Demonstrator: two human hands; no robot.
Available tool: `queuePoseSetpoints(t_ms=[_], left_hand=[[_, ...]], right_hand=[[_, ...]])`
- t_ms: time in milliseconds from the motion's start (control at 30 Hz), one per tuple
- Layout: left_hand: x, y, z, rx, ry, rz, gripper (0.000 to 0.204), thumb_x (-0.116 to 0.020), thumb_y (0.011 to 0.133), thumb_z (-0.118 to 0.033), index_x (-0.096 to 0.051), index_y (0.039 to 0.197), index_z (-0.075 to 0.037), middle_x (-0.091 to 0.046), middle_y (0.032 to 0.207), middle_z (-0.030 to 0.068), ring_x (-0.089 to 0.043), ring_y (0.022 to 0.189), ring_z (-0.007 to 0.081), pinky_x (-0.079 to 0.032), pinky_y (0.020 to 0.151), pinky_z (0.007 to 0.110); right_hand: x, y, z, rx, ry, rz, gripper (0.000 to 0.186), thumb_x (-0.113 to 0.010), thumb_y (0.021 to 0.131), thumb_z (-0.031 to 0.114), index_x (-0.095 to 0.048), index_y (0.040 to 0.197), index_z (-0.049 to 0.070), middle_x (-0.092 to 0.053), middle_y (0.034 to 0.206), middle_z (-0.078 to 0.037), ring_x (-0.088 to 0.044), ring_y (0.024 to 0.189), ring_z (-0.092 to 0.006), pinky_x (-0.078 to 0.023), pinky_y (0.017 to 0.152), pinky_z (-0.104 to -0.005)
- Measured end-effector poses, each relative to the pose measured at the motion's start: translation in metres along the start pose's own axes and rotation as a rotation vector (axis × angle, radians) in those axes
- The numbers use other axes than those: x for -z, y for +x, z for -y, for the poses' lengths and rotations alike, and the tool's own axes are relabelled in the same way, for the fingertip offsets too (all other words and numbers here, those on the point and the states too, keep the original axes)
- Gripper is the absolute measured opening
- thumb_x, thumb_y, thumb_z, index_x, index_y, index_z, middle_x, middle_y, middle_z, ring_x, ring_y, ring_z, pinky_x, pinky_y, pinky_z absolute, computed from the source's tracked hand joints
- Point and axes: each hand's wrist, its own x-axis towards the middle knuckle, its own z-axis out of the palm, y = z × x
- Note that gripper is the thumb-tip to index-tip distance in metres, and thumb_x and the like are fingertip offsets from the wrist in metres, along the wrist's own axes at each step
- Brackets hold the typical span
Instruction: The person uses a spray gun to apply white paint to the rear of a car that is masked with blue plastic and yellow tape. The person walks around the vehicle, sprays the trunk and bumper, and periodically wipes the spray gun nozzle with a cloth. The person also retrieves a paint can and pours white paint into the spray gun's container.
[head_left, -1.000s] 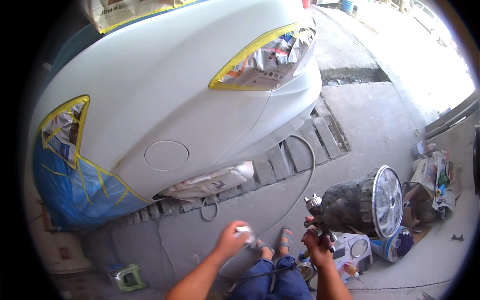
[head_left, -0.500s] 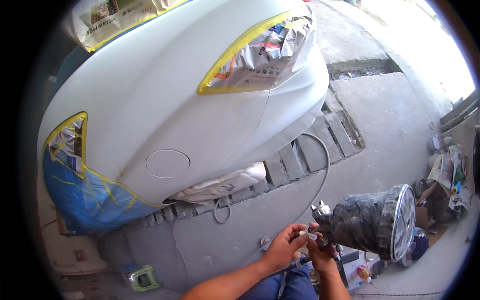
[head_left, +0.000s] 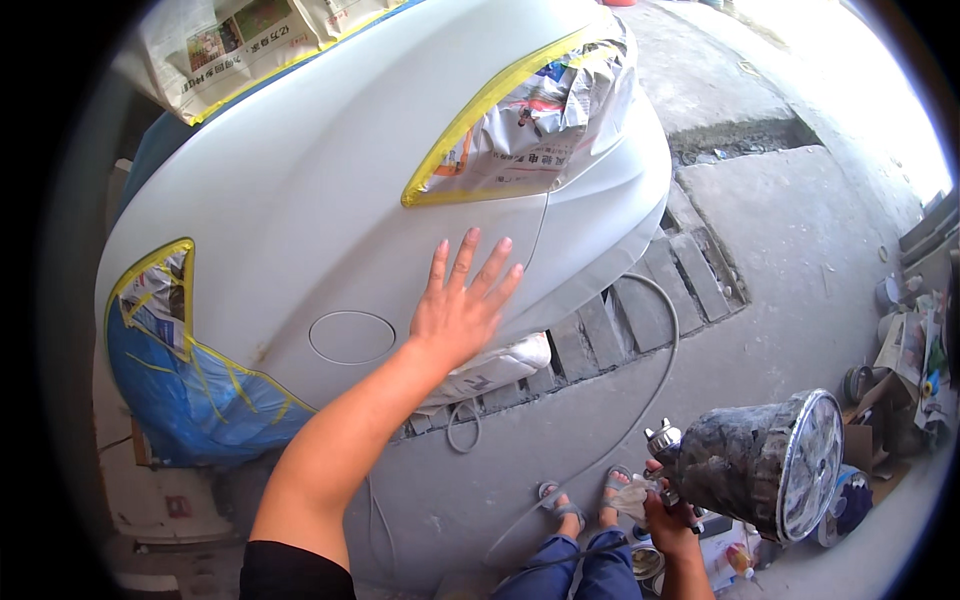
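Note:
My left hand (head_left: 462, 310) reaches forward with its fingers spread over the pale grey car body panel (head_left: 290, 230). Whether the fingertips touch the panel, I cannot tell. Near the hand are a round fuel door (head_left: 352, 337) and a light opening covered with newspaper (head_left: 530, 135) and edged in yellow tape. At the lower right, my right hand (head_left: 668, 520) grips a spray gun (head_left: 745, 465) by its handle. Its big paint-stained cup lies tilted to the right, and the metal nozzle points toward the car. A whitish crumpled piece (head_left: 630, 497) shows beside my right hand.
Blue film (head_left: 200, 410) covers the car's lower left. A wheel is wrapped in pale cloth (head_left: 500, 370). A grey hose (head_left: 672, 350) curves across the concrete floor beside a slatted trench cover (head_left: 640, 310). Cans, boxes and clutter (head_left: 900, 370) line the right side.
My left hand has left the spray gun and stretched forward and up, opening over the panel. The spray gun stays in my right hand, slightly lower and further right in view.

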Motion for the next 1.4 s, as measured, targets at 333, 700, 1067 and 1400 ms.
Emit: queuePoseSetpoints(t_ms=[333,700,1067,1400], left_hand=[[-0.009,0.024,0.004,-0.017,0.058,0.07,0.071,-0.064,0.08,-0.04,-0.032,0.143,-0.029,-0.007,0.156,0.0038,-0.004,0.141,0.0417,-0.01,0.112,0.058],[-0.01,0.016,0.004,0.016,0.143,0.127,0.071,-0.063,0.081,-0.038,-0.032,0.143,-0.027,-0.007,0.156,0.0043,-0.004,0.14,0.0431,-0.009,0.108,0.065],[-0.013,0.028,0.006,-0.008,0.137,0.088,0.067,-0.062,0.08,-0.03,-0.036,0.141,-0.025,-0.011,0.155,0.0036,-0.006,0.14,0.0442,-0.011,0.108,0.065],[-0.009,0.0,0.004,0.022,0.052,0.084,0.066,-0.061,0.08,-0.025,-0.036,0.141,-0.02,-0.012,0.155,0.0077,-0.009,0.14,0.0424,-0.01,0.107,0.065]], right_hand=[[-0.001,0.003,0.008,-0.038,0.211,0.005,0.041,-0.052,0.087,0.0,-0.048,0.124,0.016,-0.05,0.129,-0.014,-0.048,0.116,-0.0226,-0.038,0.097,-0.038],[-0.003,0.001,0.009,-0.074,0.1,-0.028,0.038,-0.051,0.085,-0.002,-0.051,0.121,0.009,-0.052,0.126,-0.014,-0.049,0.115,-0.0219,-0.039,0.096,-0.0362],[-0.006,-0.004,0.009,-0.051,-0.02,-0.016,0.039,-0.051,0.085,0.001,-0.051,0.124,0.003,-0.054,0.122,-0.01,-0.049,0.11,-0.018,-0.039,0.094,-0.0334],[-0.006,-0.004,0.023,-0.059,0.035,-0.013,0.041,-0.052,0.084,0.001,-0.05,0.125,0.002,-0.053,0.12,-0.009,-0.048,0.107,-0.0162,-0.039,0.092,-0.0326]])
